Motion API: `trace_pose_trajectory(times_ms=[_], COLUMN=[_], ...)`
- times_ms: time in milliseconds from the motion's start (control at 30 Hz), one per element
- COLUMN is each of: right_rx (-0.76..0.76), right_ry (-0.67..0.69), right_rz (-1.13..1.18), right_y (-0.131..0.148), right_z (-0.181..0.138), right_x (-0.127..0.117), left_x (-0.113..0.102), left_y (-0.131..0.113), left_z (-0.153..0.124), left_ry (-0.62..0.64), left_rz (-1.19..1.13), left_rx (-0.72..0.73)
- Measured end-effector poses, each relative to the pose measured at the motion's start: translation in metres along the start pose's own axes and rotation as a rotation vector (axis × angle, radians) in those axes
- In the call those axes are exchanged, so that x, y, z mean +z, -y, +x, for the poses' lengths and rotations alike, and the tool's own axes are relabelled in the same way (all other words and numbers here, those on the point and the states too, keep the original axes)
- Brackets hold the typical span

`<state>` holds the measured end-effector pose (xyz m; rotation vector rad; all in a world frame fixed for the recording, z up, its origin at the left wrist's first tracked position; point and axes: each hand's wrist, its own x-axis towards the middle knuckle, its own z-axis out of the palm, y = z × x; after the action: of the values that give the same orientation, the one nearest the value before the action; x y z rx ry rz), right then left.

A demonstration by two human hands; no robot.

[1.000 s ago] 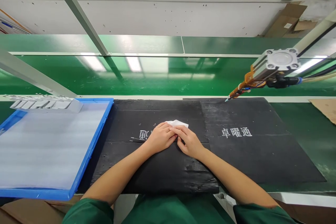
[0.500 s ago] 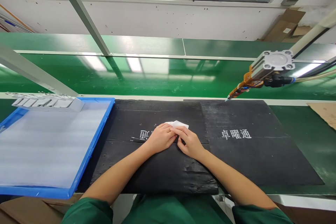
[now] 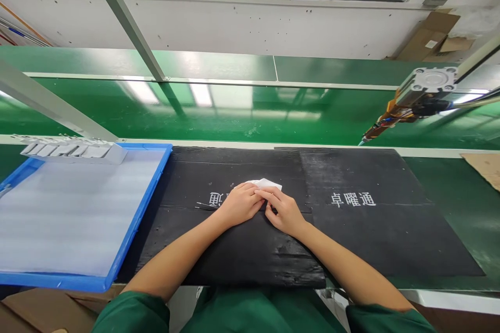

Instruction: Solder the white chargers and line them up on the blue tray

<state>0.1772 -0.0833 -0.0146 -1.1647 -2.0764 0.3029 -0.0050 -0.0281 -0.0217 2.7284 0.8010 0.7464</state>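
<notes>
A small white piece (image 3: 269, 183) shows beyond my fingertips over the black mat (image 3: 242, 265); the rest of it is covered by my hands. My left hand (image 3: 242, 203) is closed over its near left side. My right hand (image 3: 284, 213) pinches its near right side with bent fingers, and the fingertips of both hands touch. Thin dark wires (image 3: 204, 205) with pale tips stick out to the left from under my left hand. Whether they join the white piece is hidden.
At left lies a blue tray (image 3: 138, 218) lined with a white sheet, a row of white parts (image 3: 74, 151) at its back. A second black mat (image 3: 390, 239) lies at right. Above it hangs an orange-and-silver tool (image 3: 406, 99) on an arm. Cardboard (image 3: 484, 169) lies far right.
The hanging tool has swung to the right, away from the mats' middle. Both hands keep the same hold on the white piece. The view has shifted very slightly.
</notes>
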Motion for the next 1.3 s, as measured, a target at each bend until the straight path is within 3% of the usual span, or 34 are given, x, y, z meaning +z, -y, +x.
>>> trace_pose_trajectory(times_ms=[600, 1067, 1300], right_rx=[0.022, -0.014, -0.038], right_ry=[0.017, -0.043, -0.051], right_rz=[0.034, -0.001, 0.035], right_y=[0.0022, -0.001, -0.0001], right_z=[0.0008, -0.0007, 0.002], right_x=[-0.0019, 0.0011, 0.0015], left_x=[-0.0048, -0.0033, -0.0031], left_y=[-0.0036, -0.0019, -0.0013], left_z=[0.0031, 0.0036, 0.0031], left_ry=[-0.021, -0.038, 0.007], left_rz=[0.005, -0.013, 0.01], left_rx=[0.002, 0.026, 0.026])
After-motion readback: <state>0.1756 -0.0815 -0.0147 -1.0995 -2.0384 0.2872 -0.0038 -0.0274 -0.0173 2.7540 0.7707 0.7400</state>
